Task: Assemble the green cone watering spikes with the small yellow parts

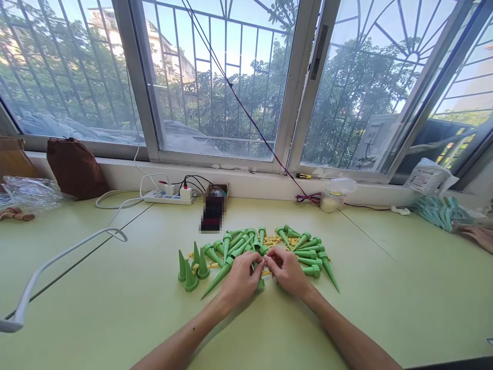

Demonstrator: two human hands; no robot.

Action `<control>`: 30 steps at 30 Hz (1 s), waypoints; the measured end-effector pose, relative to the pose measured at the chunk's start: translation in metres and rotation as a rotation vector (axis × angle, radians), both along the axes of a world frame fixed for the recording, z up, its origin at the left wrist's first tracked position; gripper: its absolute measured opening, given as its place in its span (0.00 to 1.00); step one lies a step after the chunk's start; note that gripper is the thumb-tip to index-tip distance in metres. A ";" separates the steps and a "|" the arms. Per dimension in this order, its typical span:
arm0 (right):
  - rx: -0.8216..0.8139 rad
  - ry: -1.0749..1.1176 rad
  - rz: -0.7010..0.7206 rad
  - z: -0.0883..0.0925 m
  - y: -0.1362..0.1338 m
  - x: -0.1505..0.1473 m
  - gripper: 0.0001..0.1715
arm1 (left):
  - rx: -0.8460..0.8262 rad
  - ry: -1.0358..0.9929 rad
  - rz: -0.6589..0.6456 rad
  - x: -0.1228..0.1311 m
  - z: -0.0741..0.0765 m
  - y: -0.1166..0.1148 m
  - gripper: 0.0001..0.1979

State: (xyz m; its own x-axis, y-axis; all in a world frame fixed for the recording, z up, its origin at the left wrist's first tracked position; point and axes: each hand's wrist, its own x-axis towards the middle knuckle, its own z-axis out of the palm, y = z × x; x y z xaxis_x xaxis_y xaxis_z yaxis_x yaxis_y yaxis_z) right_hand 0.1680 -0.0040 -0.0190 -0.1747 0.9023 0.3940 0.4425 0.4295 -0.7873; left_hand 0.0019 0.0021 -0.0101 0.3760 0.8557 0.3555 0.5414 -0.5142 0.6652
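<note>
My left hand (243, 273) and my right hand (285, 269) meet over a heap of green plastic spikes with ribbed caps (241, 242). Fingers of both hands are pinched together, thumbs towards each other. Whatever lies between the fingertips is too small to make out. Below them a green spike cap (261, 283) shows between the hands. Small yellow plastic pieces (272, 240) lie behind the fingers among the spikes. Left of my left hand, several green cones (190, 277) stand upright on their caps. More spikes (310, 254) lie to the right of my right hand.
On the light green table (115, 308) a white cable (69, 257) runs along the left. Towards the window stand a power strip (169, 196), a small box (217, 191), a brown bag (77, 167) and a jar (332, 199). Another person's hand (477, 236) rests at the right edge near teal items (441, 211).
</note>
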 end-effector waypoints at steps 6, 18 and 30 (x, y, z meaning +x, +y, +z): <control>0.012 -0.010 -0.002 0.000 0.001 0.000 0.10 | 0.011 0.011 -0.004 -0.001 0.000 -0.001 0.13; -0.003 -0.013 -0.006 0.002 -0.001 0.001 0.10 | 0.010 0.006 0.011 0.000 0.002 -0.001 0.13; 0.014 -0.068 0.014 0.006 -0.002 0.000 0.12 | 0.006 0.004 0.024 0.000 0.001 0.000 0.14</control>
State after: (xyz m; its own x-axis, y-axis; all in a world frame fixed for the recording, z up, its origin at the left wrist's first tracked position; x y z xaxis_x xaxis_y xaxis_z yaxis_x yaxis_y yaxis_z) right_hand 0.1677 -0.0065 -0.0133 -0.2144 0.8941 0.3932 0.4887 0.4468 -0.7494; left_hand 0.0015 0.0018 -0.0089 0.3566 0.8622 0.3597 0.5561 -0.5053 0.6599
